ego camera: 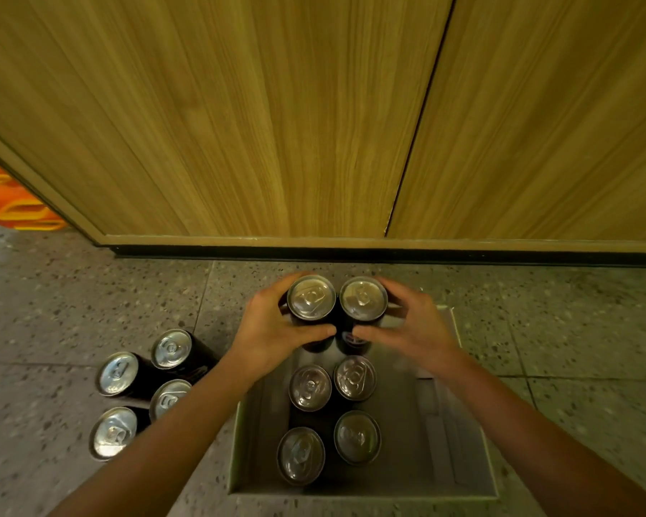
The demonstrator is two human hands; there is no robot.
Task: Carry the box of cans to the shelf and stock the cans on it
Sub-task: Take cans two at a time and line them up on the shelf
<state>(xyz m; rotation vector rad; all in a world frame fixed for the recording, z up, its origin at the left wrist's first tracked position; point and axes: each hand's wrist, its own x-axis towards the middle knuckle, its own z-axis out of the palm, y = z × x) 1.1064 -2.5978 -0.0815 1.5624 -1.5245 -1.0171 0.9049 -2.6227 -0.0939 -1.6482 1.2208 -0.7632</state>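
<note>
Unloading: left grip wraps left can, right grip wraps right can, over the box; next I'd park both beside the floor cans.

At your feet: speckled floor carrying an open box; four upright cans stand just left of the box.

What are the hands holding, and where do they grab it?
Each hand holds one can, fingers wrapped round its side below the top: the left hand grips the left can, the right hand the right can.
</note>
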